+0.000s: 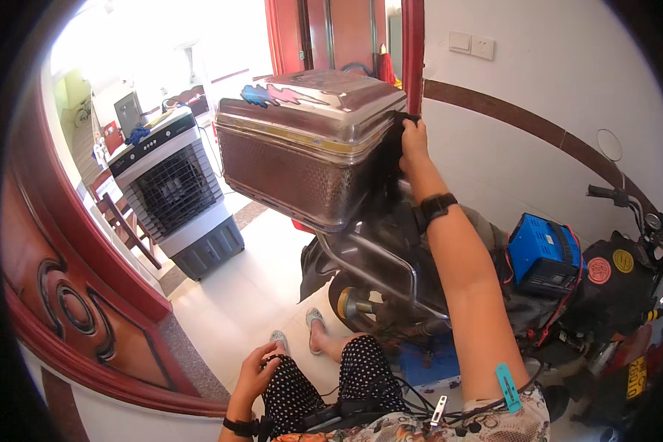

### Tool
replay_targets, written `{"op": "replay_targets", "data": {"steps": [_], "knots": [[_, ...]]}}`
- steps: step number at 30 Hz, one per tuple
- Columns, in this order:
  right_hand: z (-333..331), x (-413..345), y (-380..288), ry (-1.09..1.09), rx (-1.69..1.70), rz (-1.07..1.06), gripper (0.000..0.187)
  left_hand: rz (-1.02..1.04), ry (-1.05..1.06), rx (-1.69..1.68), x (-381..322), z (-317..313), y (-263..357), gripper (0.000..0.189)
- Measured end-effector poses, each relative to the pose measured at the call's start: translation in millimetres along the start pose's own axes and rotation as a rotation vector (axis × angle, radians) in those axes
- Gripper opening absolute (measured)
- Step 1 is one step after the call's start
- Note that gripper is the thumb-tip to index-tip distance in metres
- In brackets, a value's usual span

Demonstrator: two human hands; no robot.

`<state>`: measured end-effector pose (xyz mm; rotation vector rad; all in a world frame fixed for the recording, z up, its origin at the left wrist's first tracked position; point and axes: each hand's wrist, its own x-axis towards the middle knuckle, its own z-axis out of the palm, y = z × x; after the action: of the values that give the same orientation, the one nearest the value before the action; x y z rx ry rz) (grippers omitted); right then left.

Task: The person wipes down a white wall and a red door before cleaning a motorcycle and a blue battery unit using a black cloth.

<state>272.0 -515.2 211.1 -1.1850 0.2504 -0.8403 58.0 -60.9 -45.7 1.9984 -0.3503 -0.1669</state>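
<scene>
A metal top box (287, 177) with a rounded lid sits on the rear rack of a motorcycle. My right hand (414, 138) is closed on a piece of black cloth (387, 160) that hangs against the box's right side. My left hand (257, 370) is low in front of me, near my knee in dotted trousers, its fingers loosely bent and holding nothing. Further right on the motorcycle, a blue battery charger (544, 254) rests with red cables beside it.
To the left, an air cooler (171, 188) stands on the tiled floor, beyond a carved wooden door (77, 298). A white wall (503, 132) with switches runs along the right. The handlebar (608, 192) and a second vehicle with a yellow plate are at far right.
</scene>
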Motion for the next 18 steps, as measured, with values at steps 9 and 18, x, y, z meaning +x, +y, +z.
{"op": "replay_targets", "data": {"steps": [9,18], "knots": [[-20.8,-25.5,65.2,-0.248,-0.255,0.192,0.048,-0.026,0.003,-0.097,-9.6,4.1,-27.3,0.039],[-10.1,-176.6,49.5,-0.329,-0.167,-0.049,0.065,0.106,-0.112,0.010,5.4,29.9,5.1,0.037]]}}
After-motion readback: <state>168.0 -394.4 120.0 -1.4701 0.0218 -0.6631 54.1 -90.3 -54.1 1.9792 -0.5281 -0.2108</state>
